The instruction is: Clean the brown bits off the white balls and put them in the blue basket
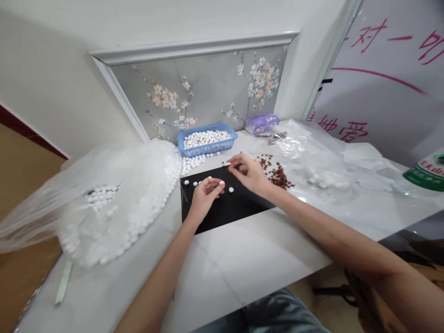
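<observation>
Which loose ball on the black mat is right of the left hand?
The lone white ball just below the right hand in the picture; the other loose balls on the mat lie left of or behind the left hand.

A grey panel (208, 92) of painted blossom in a white frame (201, 46) is set in the wall (208, 18) above the worktop's (243, 249) back edge. At that edge, toward the right, lies a purple pack (262, 124). Behind the right part, a white board (381, 104) bears pink writing (352, 132). A green-banded container (425, 176) shows at the right end, partly out of view. A pale strip (63, 283) lies near the left edge.
</observation>
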{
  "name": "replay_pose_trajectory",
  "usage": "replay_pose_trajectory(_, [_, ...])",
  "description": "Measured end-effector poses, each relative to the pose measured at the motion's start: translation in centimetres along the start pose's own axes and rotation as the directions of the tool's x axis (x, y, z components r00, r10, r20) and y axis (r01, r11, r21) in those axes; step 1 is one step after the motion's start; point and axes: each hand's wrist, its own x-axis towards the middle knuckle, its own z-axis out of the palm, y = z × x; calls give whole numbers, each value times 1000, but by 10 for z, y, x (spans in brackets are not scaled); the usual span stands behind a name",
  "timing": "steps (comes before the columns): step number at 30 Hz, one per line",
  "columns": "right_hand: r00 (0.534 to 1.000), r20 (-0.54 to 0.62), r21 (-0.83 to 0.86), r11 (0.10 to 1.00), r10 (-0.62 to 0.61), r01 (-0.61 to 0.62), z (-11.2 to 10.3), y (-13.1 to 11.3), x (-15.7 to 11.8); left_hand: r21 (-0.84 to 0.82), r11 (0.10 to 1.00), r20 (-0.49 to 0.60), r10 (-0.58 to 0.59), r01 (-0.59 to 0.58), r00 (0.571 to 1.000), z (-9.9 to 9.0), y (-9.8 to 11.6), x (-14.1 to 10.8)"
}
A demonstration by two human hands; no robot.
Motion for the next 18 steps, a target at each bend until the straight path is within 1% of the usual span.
replay_pose_trajectory(3, [997, 64, -16, 999, -49, 50, 8, -10, -9, -102, 993, 36, -49, 53, 998, 0, 2, -1])
replay_pose_trajectory(6, [995, 76, 8, 998, -58, 57, 12, -12, -13, -147, 987, 25, -64, 67, 998, 0, 3, -2])
replay_pose_trajectory(11, [993, 106, 27, 998, -59, 56, 13, -12, -14, -151, 986, 28, -64, 67, 998, 1, 2, -3])
replay_pose_trajectory(15, [993, 93, 37, 997, -69, 66, 12, -16, -14, -160, 984, 17, -70, 72, 997, 0, 2, -2])
replay_pose_trajectory(18, [991, 106, 33, 997, -79, 76, 11, -17, -15, -160, 985, 6, -69, 69, 998, -1, 1, -2])
